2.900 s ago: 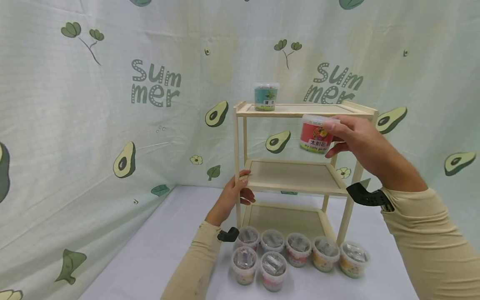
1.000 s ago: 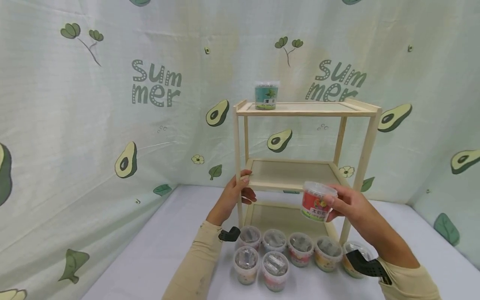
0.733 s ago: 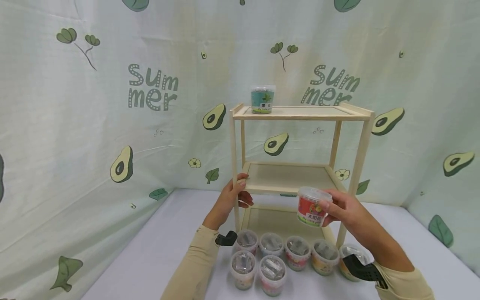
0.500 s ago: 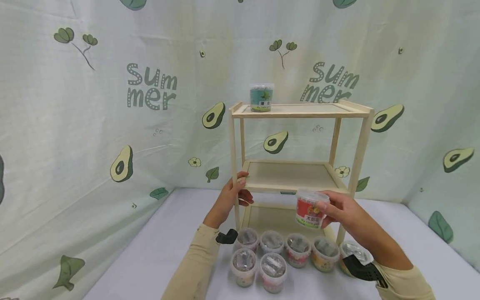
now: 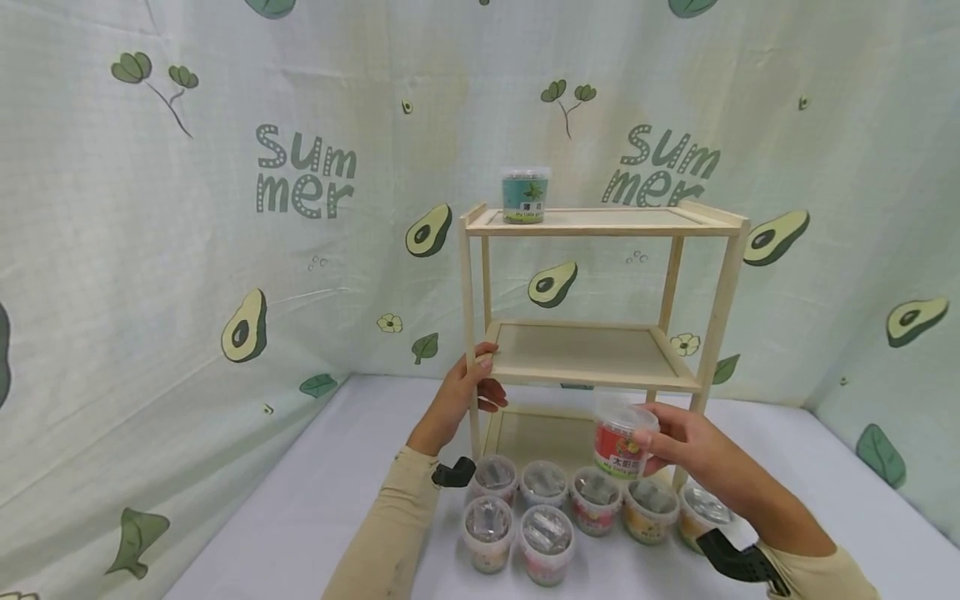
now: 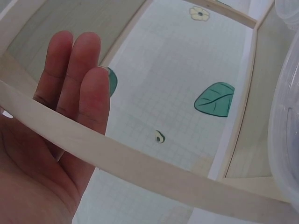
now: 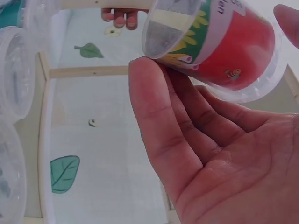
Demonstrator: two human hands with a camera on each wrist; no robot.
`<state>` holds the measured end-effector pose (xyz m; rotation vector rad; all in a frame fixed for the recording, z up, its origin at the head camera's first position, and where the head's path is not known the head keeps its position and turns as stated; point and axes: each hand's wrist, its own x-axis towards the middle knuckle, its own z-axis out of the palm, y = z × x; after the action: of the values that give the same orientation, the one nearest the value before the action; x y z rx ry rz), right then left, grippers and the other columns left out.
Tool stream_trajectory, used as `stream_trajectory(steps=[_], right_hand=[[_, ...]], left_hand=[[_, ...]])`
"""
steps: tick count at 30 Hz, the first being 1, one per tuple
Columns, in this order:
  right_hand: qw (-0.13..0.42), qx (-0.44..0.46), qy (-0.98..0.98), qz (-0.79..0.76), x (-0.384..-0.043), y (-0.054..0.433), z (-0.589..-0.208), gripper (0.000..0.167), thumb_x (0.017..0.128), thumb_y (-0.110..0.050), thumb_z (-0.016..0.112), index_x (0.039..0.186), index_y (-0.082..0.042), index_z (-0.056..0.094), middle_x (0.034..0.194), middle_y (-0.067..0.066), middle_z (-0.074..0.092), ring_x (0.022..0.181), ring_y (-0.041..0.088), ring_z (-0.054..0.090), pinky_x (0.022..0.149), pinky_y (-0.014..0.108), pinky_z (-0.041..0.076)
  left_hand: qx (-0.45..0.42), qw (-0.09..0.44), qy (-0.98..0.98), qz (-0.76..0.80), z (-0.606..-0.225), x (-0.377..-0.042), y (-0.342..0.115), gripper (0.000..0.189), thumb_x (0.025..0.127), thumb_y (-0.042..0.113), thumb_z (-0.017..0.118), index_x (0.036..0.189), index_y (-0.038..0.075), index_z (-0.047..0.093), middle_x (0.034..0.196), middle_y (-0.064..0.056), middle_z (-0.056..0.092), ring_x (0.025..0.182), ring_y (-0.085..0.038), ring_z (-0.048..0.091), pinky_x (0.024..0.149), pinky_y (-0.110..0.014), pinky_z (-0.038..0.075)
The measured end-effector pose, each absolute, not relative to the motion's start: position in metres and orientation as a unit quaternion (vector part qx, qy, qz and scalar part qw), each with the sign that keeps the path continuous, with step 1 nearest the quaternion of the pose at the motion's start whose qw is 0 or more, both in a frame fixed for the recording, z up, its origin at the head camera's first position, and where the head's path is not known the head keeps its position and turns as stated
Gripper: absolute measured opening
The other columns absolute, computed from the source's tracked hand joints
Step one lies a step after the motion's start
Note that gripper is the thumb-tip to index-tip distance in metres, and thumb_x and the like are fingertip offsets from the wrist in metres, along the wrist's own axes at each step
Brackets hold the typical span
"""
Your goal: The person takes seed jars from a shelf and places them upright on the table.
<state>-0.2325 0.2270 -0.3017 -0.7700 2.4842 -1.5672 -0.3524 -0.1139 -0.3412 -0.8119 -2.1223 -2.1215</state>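
My right hand (image 5: 697, 442) pinches a clear plastic tub with a red flower label (image 5: 613, 442), near its upper part. The tub hangs roughly upright before the bottom tier of the wooden shelf rack (image 5: 592, 383), above the row of tubs. In the right wrist view the fingers (image 7: 159, 116) lie along the red tub (image 7: 238, 51). My left hand (image 5: 453, 404) grips the rack's left front post at the middle shelf. In the left wrist view its fingers (image 6: 93, 100) pass behind the pale wooden post (image 6: 140, 161).
A teal-labelled tub (image 5: 524, 198) stands on the top shelf's left end. Several lidded tubs (image 5: 596, 504) line the white table (image 5: 315, 492) before the rack, with two more, one a pink tub (image 5: 546, 550), nearer me. A printed curtain (image 5: 390, 150) hangs behind.
My right hand has lowered the red-labelled tub from just below the top shelf to in front of the bottom tier. My left hand keeps its place on the post.
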Motion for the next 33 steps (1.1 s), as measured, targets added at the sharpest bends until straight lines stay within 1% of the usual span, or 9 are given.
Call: stream_trajectory(steps=[3,5,8,14,17,19,22,26,33], right_hand=[[0.065,-0.253,0.817,-0.513,-0.233,0.227,-0.305,0.055,0.104,-0.024,0.051,0.147,0.009,0.036,0.125,0.018,0.061,0.096,0.027,0.063,0.081,0.040,0.055],[0.072,-0.254,0.817,-0.512,-0.233,0.227,-0.307,0.056,0.104,-0.023,0.052,0.147,0.009,0.036,0.124,0.018,0.061,0.094,0.029,0.063,0.081,0.040,0.055],[0.082,-0.259,0.815,-0.512,-0.233,0.227,-0.310,0.057,0.102,-0.022,0.054,0.147,0.009,0.035,0.122,0.017,0.061,0.096,0.029,0.062,0.082,0.039,0.055],[0.099,-0.298,0.794,-0.520,-0.230,0.231,-0.321,0.053,0.100,-0.013,0.057,0.142,0.012,0.038,0.124,0.019,0.060,0.111,0.020,0.062,0.087,0.030,0.054],[0.115,-0.320,0.786,-0.517,-0.230,0.233,-0.329,0.047,0.100,-0.010,0.056,0.139,0.013,0.041,0.123,0.020,0.061,0.112,0.017,0.062,0.088,0.028,0.053],[0.135,-0.323,0.779,-0.520,-0.230,0.232,-0.334,0.048,0.099,-0.009,0.056,0.139,0.013,0.040,0.124,0.020,0.060,0.112,0.016,0.062,0.088,0.029,0.053],[0.162,-0.338,0.762,-0.528,-0.231,0.230,-0.341,0.053,0.099,-0.008,0.055,0.143,0.014,0.035,0.130,0.021,0.056,0.113,0.017,0.060,0.089,0.031,0.053],[0.193,-0.342,0.753,-0.527,-0.230,0.231,-0.345,0.058,0.099,-0.008,0.055,0.147,0.012,0.031,0.136,0.022,0.049,0.116,0.016,0.057,0.090,0.029,0.051],[0.218,-0.327,0.762,-0.515,-0.229,0.230,-0.349,0.054,0.098,-0.011,0.061,0.142,0.010,0.038,0.130,0.020,0.055,0.113,0.020,0.060,0.088,0.029,0.052]], left_hand=[[-0.263,0.017,-0.684,-0.680,-0.340,-0.352,-0.113,0.048,0.105,0.044,0.047,0.147,0.020,0.043,0.088,-0.018,0.066,0.079,-0.026,0.069,0.074,-0.042,0.057],[-0.266,0.018,-0.684,-0.679,-0.339,-0.352,-0.113,0.048,0.106,0.043,0.046,0.147,0.019,0.042,0.088,-0.017,0.066,0.079,-0.026,0.069,0.074,-0.042,0.057],[-0.268,0.019,-0.683,-0.679,-0.337,-0.353,-0.113,0.047,0.106,0.041,0.046,0.147,0.019,0.042,0.087,-0.017,0.066,0.078,-0.026,0.069,0.074,-0.042,0.057],[-0.273,0.020,-0.683,-0.677,-0.334,-0.354,-0.112,0.048,0.105,0.043,0.047,0.147,0.020,0.043,0.086,-0.015,0.067,0.078,-0.026,0.069,0.074,-0.041,0.057],[-0.273,0.017,-0.683,-0.677,-0.334,-0.355,-0.113,0.049,0.105,0.045,0.048,0.147,0.021,0.043,0.087,-0.015,0.067,0.079,-0.026,0.069,0.074,-0.041,0.057],[-0.267,0.017,-0.682,-0.680,-0.336,-0.354,-0.114,0.049,0.105,0.044,0.048,0.148,0.021,0.043,0.087,-0.016,0.066,0.079,-0.026,0.069,0.074,-0.041,0.057],[-0.256,0.017,-0.683,-0.684,-0.339,-0.353,-0.116,0.046,0.106,0.041,0.047,0.147,0.020,0.043,0.087,-0.016,0.066,0.078,-0.026,0.069,0.074,-0.041,0.057],[-0.257,0.015,-0.684,-0.682,-0.339,-0.351,-0.115,0.046,0.107,0.040,0.046,0.148,0.018,0.042,0.088,-0.016,0.066,0.079,-0.026,0.070,0.075,-0.041,0.057],[-0.268,0.016,-0.674,-0.688,-0.343,-0.354,-0.115,0.047,0.106,0.041,0.047,0.147,0.018,0.043,0.087,-0.017,0.066,0.079,-0.026,0.070,0.074,-0.040,0.057]])
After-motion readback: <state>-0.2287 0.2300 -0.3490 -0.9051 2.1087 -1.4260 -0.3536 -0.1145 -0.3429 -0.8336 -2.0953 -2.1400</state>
